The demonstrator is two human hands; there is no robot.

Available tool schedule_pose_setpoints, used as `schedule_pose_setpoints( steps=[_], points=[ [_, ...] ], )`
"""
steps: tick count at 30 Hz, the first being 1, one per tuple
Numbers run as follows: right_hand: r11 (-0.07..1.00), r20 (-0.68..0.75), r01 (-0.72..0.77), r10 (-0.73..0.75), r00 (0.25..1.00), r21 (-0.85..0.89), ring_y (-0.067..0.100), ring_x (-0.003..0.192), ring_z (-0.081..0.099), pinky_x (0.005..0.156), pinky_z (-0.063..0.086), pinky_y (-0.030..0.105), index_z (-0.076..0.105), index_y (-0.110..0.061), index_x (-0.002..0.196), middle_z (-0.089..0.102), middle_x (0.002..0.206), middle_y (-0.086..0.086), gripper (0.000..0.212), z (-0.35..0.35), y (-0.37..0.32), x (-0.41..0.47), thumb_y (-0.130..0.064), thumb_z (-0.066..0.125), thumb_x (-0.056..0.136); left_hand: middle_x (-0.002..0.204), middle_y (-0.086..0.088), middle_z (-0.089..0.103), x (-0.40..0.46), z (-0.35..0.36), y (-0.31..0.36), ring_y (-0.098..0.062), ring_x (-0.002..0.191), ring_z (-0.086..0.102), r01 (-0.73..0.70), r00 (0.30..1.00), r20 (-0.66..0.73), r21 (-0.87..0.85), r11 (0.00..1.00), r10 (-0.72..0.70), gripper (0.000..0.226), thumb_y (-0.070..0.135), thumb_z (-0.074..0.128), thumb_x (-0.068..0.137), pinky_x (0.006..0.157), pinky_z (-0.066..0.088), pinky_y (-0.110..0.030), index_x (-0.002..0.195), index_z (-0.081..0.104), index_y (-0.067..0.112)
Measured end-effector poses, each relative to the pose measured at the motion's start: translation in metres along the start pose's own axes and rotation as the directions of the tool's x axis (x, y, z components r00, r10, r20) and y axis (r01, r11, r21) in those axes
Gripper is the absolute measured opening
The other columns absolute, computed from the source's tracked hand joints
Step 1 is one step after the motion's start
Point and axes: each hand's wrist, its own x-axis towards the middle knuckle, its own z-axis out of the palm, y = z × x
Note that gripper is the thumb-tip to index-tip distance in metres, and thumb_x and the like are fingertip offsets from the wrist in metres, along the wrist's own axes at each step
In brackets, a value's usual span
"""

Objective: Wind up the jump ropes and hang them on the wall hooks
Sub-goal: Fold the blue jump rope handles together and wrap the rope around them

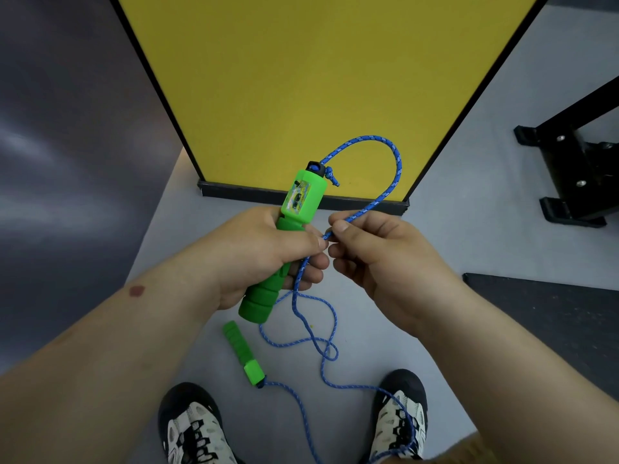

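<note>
Head view: my left hand (264, 252) grips the green foam-ridged handle (284, 242) while my right hand (371, 256) pinches the blue braided cord (392, 189) just beside it. The second handle (244, 356) lies on the grey floor (435, 209) below, slack cord trailing over my right shoe (400, 420). I reckon winding could snag there, or tangle the crossed loops.

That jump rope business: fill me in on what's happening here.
A person stands winding up a jump rope. The left hand grips one green handle upright, and the right hand pinches the blue cord just past the loop that arcs from the handle's top. Most of the cord lies slack on the grey floor, trailing over the right shoe. The second green handle lies on the floor. No hooks are in view.
</note>
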Motion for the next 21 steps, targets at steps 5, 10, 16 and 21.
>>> schedule_pose_setpoints(
  steps=[5,10,16,21],
  points=[
    [0.997,-0.085,0.026,-0.020,0.996,0.074,0.012,0.071,0.063,0.071,0.055,0.025,0.074,-0.009,0.099,0.067,0.076,0.003,0.009,-0.004,-0.006,0.002,-0.013,0.065,0.096,0.078,-0.011,0.072,0.001,-0.001,-0.001,-0.022,0.069,0.069,0.010,0.999,0.032,0.001,1.000,-0.010,0.006,0.012,0.067,0.094,0.073,0.061,-0.036,0.095,0.065,0.006],
    [0.989,-0.180,0.060,-0.036,0.983,0.133,0.014,0.072,0.062,0.071,0.055,0.025,0.073,-0.009,0.094,0.065,0.075,0.003,0.008,-0.011,-0.013,0.005,-0.013,0.067,0.095,0.080,-0.011,0.073,0.002,-0.003,-0.002,-0.021,0.069,0.070,0.012,0.999,0.034,0.009,1.000,-0.013,0.007,0.012,0.068,0.094,0.068,0.058,-0.032,0.095,0.066,0.005],
    [0.983,-0.207,0.058,-0.021,0.978,0.172,0.015,0.071,0.062,0.069,0.056,0.025,0.072,-0.008,0.091,0.065,0.078,0.006,0.009,-0.015,-0.018,0.006,-0.017,0.069,0.094,0.078,-0.011,0.073,0.001,-0.002,-0.002,-0.022,0.069,0.070,0.010,0.999,0.032,-0.001,1.000,-0.010,0.006,0.011,0.068,0.094,0.070,0.060,-0.034,0.095,0.066,0.005],
    [0.991,-0.062,-0.034,0.043,0.997,0.133,0.015,0.073,0.063,0.067,0.055,0.025,0.072,-0.007,0.101,0.070,0.083,0.005,0.012,-0.011,-0.013,0.004,-0.016,0.067,0.095,0.078,-0.011,0.073,0.001,-0.001,-0.002,-0.022,0.069,0.070,0.008,1.000,0.028,-0.002,1.000,-0.008,0.006,0.011,0.067,0.094,0.070,0.060,-0.034,0.095,0.065,0.006]
  ],
)
